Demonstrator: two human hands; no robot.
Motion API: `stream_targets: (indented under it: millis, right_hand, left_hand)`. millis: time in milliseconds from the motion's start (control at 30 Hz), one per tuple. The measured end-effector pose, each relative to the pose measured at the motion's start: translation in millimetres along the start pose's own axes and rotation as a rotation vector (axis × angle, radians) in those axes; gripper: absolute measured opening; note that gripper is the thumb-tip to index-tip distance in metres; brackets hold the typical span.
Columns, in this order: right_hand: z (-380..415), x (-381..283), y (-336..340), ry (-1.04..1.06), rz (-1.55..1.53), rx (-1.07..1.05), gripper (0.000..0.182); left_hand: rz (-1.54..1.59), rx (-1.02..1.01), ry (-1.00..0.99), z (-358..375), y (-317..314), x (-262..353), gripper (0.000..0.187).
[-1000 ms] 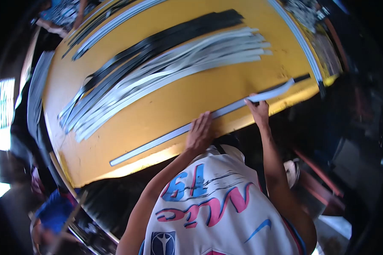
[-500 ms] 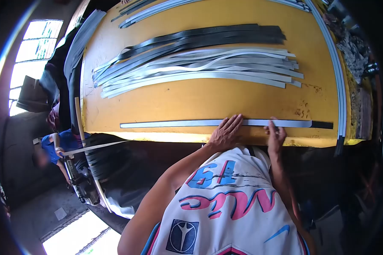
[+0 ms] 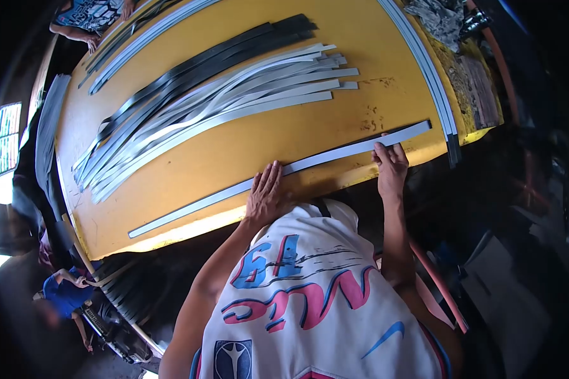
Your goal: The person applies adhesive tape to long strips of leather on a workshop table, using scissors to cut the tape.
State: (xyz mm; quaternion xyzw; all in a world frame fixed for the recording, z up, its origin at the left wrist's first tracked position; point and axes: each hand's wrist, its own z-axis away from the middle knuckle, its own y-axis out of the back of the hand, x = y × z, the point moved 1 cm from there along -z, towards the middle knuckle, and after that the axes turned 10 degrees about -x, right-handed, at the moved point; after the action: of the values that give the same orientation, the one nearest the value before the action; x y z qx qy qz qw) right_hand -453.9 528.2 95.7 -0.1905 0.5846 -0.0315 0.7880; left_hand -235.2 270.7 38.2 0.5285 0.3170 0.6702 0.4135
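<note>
A long white strip (image 3: 335, 155) lies along the near edge of the yellow table, on top of a black strip (image 3: 403, 129) whose dark edge shows beside it. My left hand (image 3: 265, 194) presses flat on the white strip near its middle, fingers stretched out. Farther right, my right hand (image 3: 391, 165) pinches the white strip between thumb and fingers, a short way from its right end. That end covers most of the black strip, with a small dark tip still showing.
The yellow table (image 3: 202, 174) carries a bundle of white strips (image 3: 253, 95) and black strips (image 3: 215, 57). Grey strips (image 3: 423, 63) run along its right side. Another person's hand (image 3: 93, 43) rests at the far edge; a person in blue (image 3: 66, 294) is at lower left.
My right hand has moved right along the white strip. The strip's right end now reaches almost to the black strip's tip. My left hand stays flat on it; the view has turned.
</note>
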Motion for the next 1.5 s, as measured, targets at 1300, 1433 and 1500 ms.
stream_targets:
  millis: [1300,1433,1500]
  right_hand:
    - [-24.8,26.0,43.6,0.131,0.477,-0.104,0.025]
    - [-26.8,27.4,46.3,0.132,0.533,-0.103,0.025]
    - [-27.6,27.2,48.2,0.122,0.552,-0.116,0.026]
  left_hand:
    - [0.251,0.347,-0.143,-66.3,3.7,12.1,0.027]
    - [0.251,0.374,-0.153,-67.3,7.1,14.5,0.027]
    - [0.244,0.366,-0.149,-67.3,5.5,12.9,0.026]
